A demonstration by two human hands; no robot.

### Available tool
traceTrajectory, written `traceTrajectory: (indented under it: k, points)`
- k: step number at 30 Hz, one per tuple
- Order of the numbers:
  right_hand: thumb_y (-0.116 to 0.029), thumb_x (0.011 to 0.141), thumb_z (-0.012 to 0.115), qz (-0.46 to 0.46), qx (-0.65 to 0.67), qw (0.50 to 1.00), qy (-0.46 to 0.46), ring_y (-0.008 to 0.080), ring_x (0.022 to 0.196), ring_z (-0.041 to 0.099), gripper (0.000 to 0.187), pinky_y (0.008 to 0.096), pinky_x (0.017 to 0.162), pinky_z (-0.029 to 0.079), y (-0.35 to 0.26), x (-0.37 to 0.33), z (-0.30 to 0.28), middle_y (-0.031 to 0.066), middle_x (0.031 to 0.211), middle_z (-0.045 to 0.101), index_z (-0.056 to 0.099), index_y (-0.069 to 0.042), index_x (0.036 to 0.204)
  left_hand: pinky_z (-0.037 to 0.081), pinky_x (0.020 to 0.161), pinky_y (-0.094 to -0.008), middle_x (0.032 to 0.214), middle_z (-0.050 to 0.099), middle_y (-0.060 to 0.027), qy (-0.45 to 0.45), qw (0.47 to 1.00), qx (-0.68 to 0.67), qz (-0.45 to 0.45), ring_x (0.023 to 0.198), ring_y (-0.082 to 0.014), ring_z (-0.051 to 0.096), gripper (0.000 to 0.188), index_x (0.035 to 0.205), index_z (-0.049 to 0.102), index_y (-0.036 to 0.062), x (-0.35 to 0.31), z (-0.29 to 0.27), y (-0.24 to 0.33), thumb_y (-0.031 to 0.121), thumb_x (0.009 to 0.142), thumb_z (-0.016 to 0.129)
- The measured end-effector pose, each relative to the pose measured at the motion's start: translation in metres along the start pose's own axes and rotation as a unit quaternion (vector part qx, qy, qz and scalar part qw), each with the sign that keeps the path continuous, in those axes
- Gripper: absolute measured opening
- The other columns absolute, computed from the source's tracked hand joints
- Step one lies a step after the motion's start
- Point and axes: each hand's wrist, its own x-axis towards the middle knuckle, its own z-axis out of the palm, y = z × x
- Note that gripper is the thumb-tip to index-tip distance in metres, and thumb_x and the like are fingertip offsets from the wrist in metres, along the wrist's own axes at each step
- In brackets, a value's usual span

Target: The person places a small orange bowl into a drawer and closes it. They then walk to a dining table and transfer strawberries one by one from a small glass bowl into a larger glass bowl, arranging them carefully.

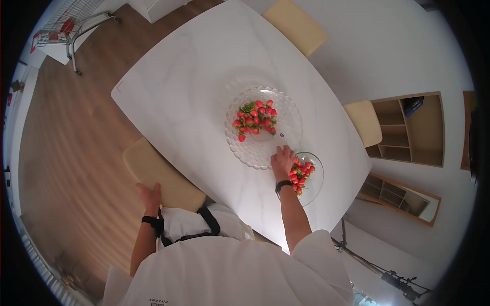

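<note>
My right hand (282, 162) is over the near rim of a large clear scalloped plate (237, 153), right beside a round glass bowl (319, 186). Its fingers bend downward, and whatever they hold, if anything, is hidden beneath them. A cluster of red strawberries (255, 120) with green leaves lies toward the far left of the plate. More strawberries (301, 176) fill the left part of the bowl, partly covered by my right hand and wrist. Away from the fruit, my left hand (149, 198) is low at the left, by a beige chair seat (163, 173), thumb and fingers apart with nothing in them.
The plate and bowl stand on a white marbled table (178, 92) with curved edges. Beige chairs (296, 25) line its far side. At the far left, a shopping cart (69, 35) stands on the wooden floor. Wooden shelves (408, 127) are at the right.
</note>
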Motion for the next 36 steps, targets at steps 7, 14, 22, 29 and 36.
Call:
traceTrajectory:
  k: [7,14,22,29,36]
  points:
    - [-0.020,0.080,0.058,0.182,0.003,0.983,0.018,0.0337,0.116,0.039,0.036,0.0507,0.094,0.033,0.054,-0.079,-0.011,0.0111,0.129,0.041,0.057,-0.016,0.115,0.043,0.087,-0.0431,0.111,0.050,-0.0352,-0.013,0.999,-0.030,0.026,0.103,-0.0444,0.052,0.082,0.125,0.018,-0.0185,0.001,0.002,-0.002,0.025,0.076,0.067]
    - [-0.030,0.084,0.054,0.281,0.023,0.959,-0.035,0.0393,0.124,0.031,0.054,0.0547,0.100,0.027,0.096,-0.136,-0.018,0.0138,0.139,0.032,0.038,-0.018,0.134,0.042,0.091,-0.0410,0.113,0.048,-0.0340,0.027,0.997,0.064,0.043,0.106,-0.0437,0.051,0.084,0.126,0.016,-0.0194,0.005,0.011,-0.017,0.026,0.076,0.066]
    - [-0.042,0.075,0.065,0.500,0.039,0.859,-0.100,0.0411,0.126,0.028,0.077,0.0543,0.103,0.025,0.080,-0.141,-0.026,0.0180,0.141,0.027,0.029,-0.018,0.139,0.044,0.082,-0.0470,0.102,0.051,-0.0294,0.033,0.999,-0.013,0.039,0.096,-0.0437,0.054,0.060,0.111,0.030,-0.0082,0.003,0.010,-0.011,0.018,0.073,0.069]
    - [-0.042,0.071,0.069,0.392,0.152,0.907,-0.042,0.0413,0.126,0.029,0.083,0.0526,0.098,0.033,0.069,-0.119,-0.002,0.0196,0.140,0.028,0.028,-0.017,0.139,0.046,0.080,-0.0460,0.102,0.053,-0.0305,0.039,0.998,-0.011,0.050,0.094,-0.0440,0.056,0.063,0.114,0.028,-0.0099,0.000,0.006,-0.007,0.017,0.073,0.067]
    - [-0.032,0.068,0.070,0.406,0.150,0.899,-0.072,0.0386,0.119,0.036,0.073,0.0486,0.094,0.038,0.086,-0.093,0.003,0.0215,0.122,0.047,0.038,-0.012,0.131,0.046,0.082,-0.0451,0.102,0.053,-0.0305,0.058,0.995,-0.008,0.077,0.095,-0.0446,0.055,0.064,0.114,0.029,-0.0107,0.008,0.014,-0.028,0.018,0.072,0.068]
